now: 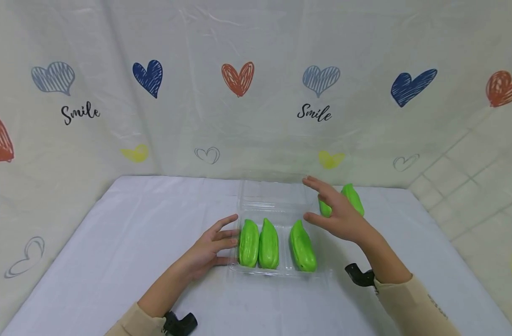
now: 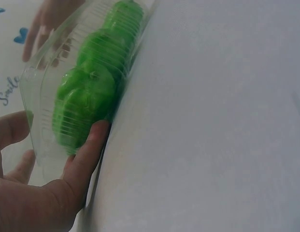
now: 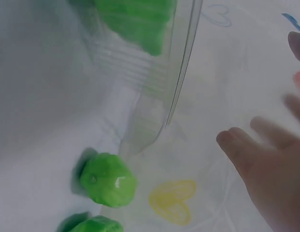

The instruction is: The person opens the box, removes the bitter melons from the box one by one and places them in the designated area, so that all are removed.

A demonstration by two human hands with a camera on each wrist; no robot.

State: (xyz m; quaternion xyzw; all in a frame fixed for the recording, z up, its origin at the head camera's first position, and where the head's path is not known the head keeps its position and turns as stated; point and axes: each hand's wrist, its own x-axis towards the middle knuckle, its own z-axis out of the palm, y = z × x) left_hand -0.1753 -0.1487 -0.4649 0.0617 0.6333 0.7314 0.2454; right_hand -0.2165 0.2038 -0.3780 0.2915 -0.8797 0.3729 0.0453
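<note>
– Beige fabric sleeves (image 1: 411, 305) are seen nearest the camera, each with a black plastic wrist-worn device (image 1: 360, 275) at the cuff. What is grasped beyond them?

– Nothing, so far as can be seen. By the left hand (image 1: 207, 247), fingers spread and loose, the left side of a clear, hinged plastic container (image 1: 284, 252) is touched but not clenched. By the right hand (image 1: 342, 214), stretched out at the right of the raised clear plastic lid (image 1: 277, 193), nothing is gripped; whether the lid is brushed cannot be told.

– And where are the gourds found?

– Three glossy green, ridged, elongated gourds (image 1: 268, 245) are laid in the container, two side by side at the left, one apart at the right. Two more glossy green gourds (image 1: 352, 198) are set outside it, partly hidden behind the right hand, on the white cloth (image 1: 155, 224).

– How might the steadying be done well?

– Light pressure is best applied low on the wall, since thin plastic is likely to be bent by a hard squeeze. The lid should be given room by the right fingers, as the container could be tugged by a knock. The gap beside the third gourd is best left unblocked.
</note>
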